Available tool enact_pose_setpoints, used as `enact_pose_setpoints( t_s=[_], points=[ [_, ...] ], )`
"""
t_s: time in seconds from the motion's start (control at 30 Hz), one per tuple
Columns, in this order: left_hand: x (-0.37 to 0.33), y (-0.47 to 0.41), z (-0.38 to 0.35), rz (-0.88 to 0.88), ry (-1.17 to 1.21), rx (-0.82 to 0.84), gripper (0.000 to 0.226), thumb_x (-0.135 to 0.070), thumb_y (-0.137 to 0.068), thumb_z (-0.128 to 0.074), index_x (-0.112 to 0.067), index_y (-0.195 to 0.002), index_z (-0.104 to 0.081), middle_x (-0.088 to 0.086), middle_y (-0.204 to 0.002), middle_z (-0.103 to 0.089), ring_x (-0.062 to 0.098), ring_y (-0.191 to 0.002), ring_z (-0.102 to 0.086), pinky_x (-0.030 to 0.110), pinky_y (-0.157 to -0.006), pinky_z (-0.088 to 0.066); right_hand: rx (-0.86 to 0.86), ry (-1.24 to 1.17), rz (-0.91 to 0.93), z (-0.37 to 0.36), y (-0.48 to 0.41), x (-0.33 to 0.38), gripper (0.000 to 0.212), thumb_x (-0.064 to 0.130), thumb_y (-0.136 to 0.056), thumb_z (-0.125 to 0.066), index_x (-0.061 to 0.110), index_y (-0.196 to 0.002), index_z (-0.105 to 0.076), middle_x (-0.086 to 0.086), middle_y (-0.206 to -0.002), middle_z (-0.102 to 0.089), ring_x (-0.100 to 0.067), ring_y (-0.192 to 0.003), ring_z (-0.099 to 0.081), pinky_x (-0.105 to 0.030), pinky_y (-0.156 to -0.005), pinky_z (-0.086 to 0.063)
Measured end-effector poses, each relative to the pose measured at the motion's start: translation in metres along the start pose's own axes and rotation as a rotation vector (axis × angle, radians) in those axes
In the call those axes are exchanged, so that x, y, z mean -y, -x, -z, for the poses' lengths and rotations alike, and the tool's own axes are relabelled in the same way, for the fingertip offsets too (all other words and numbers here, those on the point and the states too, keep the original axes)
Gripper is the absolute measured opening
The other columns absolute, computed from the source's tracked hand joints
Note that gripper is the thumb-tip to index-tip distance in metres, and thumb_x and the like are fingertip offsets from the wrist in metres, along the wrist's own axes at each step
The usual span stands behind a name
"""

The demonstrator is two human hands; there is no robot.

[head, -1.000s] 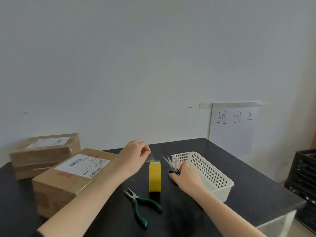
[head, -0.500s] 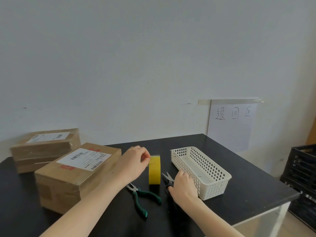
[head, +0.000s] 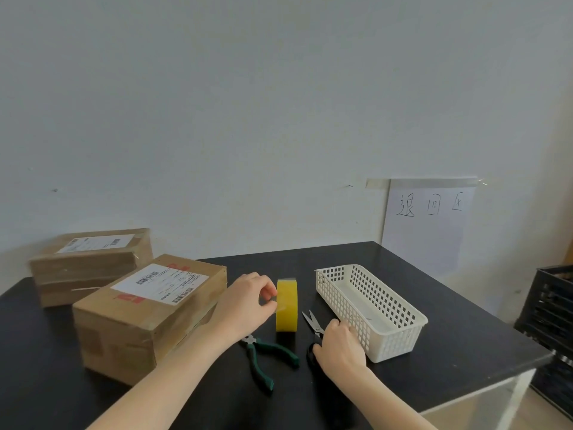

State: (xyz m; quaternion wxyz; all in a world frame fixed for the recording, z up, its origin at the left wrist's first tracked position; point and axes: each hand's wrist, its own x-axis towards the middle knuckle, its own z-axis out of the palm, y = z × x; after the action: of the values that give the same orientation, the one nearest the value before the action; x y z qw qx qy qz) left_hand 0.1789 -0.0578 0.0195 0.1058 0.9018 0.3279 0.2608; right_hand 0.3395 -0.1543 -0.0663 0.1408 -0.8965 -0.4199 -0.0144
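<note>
Filling most of the view, a plain pale wall backs the scene. A handwritten paper sign is taped low at its right, and a black crate stands on the floor past the table's end. Below, the matte black tabletop carries two taped cardboard boxes with shipping labels, the far box against the wall and the near box just beside the left forearm. A white perforated basket lies at the right. Between box and basket the yellow tape roll stands on its edge, and the left hand has a narrow pinching grip on its loose end. Nothing props the roll, so a sideways pull would likely tip it or send it rolling toward the tools, and a slack end could fold and stick to itself. The right hand covers the handles of the scissors, its grip curled over them, knuckles at the basket wall. The blades are parted and point toward the roll and the left fingers, so a hasty lift risks a nick or a shove to the light basket. Green-handled pliers lie in front of the roll.
</note>
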Motion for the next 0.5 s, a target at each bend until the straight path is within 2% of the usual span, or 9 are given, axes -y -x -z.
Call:
enact_pose_setpoints(
  t_s=[0.13,0.27,0.4,0.5],
  points=[
    [0.0,0.0,0.004,-0.02,-0.022,-0.01,0.013,-0.034,-0.087,-0.061,-0.032,-0.1,-0.06,-0.018,-0.095,-0.056,0.002,-0.083,-0.05,0.007,-0.057,-0.031,-0.077,-0.041,0.066,0.015,-0.004,0.002,0.033,0.033,-0.098,-0.05,0.009,-0.121,-0.049,-0.006,-0.124,-0.053,-0.02,-0.117,-0.049,-0.027,-0.095,-0.042],
    [0.0,0.001,0.013,-0.022,-0.086,-0.036,0.016,-0.039,-0.088,-0.059,-0.036,-0.104,-0.059,-0.019,-0.1,-0.057,-0.002,-0.077,-0.046,0.01,-0.051,-0.026,-0.176,-0.325,0.164,0.041,-0.012,0.017,0.021,0.035,-0.098,-0.05,0.016,-0.099,-0.059,0.002,-0.1,-0.059,-0.013,-0.089,-0.055,-0.023,-0.073,-0.041],
    [0.006,-0.002,0.013,-0.008,-0.068,-0.047,0.017,-0.041,-0.086,-0.06,-0.037,-0.102,-0.059,-0.02,-0.099,-0.055,0.0,-0.085,-0.047,0.01,-0.055,-0.028,-0.078,-0.612,0.183,0.061,-0.02,0.039,0.028,0.042,-0.096,-0.051,0.018,-0.092,-0.064,0.004,-0.084,-0.063,-0.012,-0.076,-0.058,-0.025,-0.066,-0.044],
    [0.017,-0.004,0.01,-0.001,-0.065,-0.063,0.017,-0.047,-0.08,-0.059,-0.042,-0.095,-0.056,-0.022,-0.094,-0.055,0.001,-0.087,-0.052,0.024,-0.065,-0.048,0.052,-0.739,0.219,0.07,-0.021,0.051,0.029,0.048,-0.093,-0.054,0.021,-0.091,-0.066,0.01,-0.079,-0.063,-0.006,-0.072,-0.056,-0.02,-0.062,-0.04]
  ],
)
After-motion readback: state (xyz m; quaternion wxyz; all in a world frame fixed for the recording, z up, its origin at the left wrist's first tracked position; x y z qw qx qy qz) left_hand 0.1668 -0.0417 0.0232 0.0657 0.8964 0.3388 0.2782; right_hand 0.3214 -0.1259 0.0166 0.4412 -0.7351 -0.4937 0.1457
